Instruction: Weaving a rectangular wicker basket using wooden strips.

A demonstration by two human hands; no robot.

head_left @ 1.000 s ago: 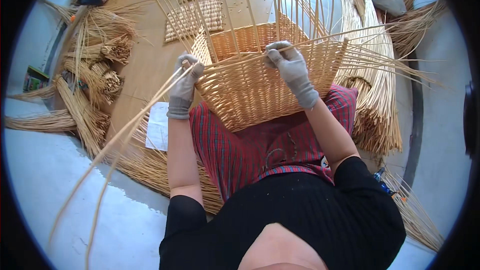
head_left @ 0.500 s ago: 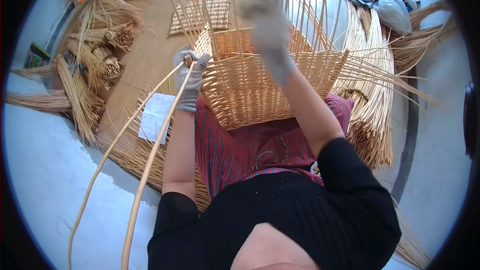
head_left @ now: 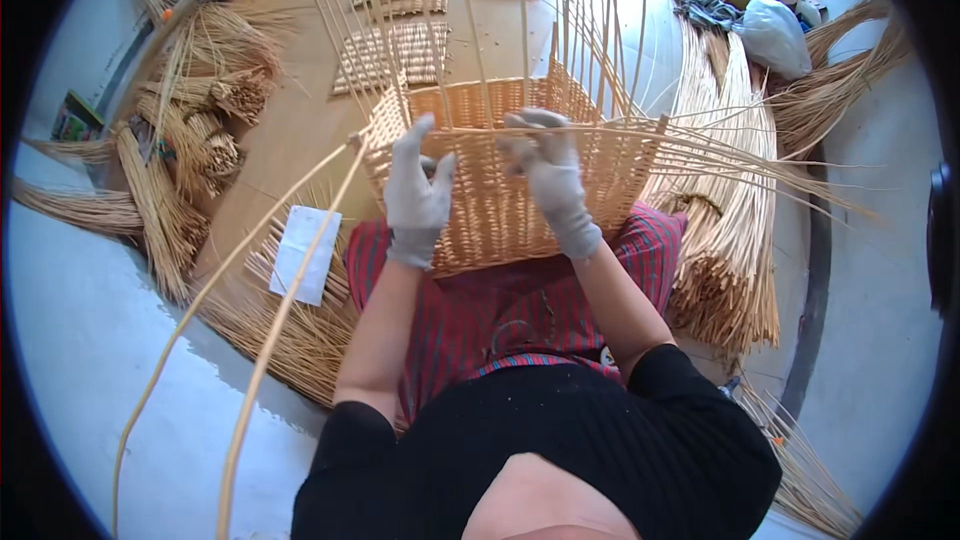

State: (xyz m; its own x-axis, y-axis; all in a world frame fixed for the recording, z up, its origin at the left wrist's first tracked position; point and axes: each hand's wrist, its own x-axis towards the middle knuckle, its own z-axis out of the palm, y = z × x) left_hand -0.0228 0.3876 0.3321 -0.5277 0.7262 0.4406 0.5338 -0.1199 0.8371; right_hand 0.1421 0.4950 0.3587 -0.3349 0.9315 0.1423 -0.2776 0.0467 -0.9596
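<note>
A woven wicker basket (head_left: 490, 205) rests on my lap, with tall upright stakes (head_left: 525, 35) rising from its walls. Both my hands wear pale grey gloves. My left hand (head_left: 418, 192) is in front of the basket's near wall at the left, thumb and fingers apart, nothing visible in it. My right hand (head_left: 558, 180) is by the near rim to the right of the middle; its fingers are bent but spread and slightly blurred. Two long thick rods (head_left: 285, 305) run from the basket's left corner toward the lower left. Thin weavers (head_left: 760, 160) stick out past the right corner.
Bundles of cane (head_left: 215, 140) lie along the left, and a large bundle (head_left: 735, 250) lies at the right. Woven mats (head_left: 395, 55) are on the floor beyond the basket. A white paper sheet (head_left: 305, 250) lies left of my lap. A plastic bag (head_left: 775, 35) sits far right.
My left hand has let go of the basket's left corner by the rods and moved right. My right hand has come down from above the basket to its near rim. The basket has shifted slightly left.
</note>
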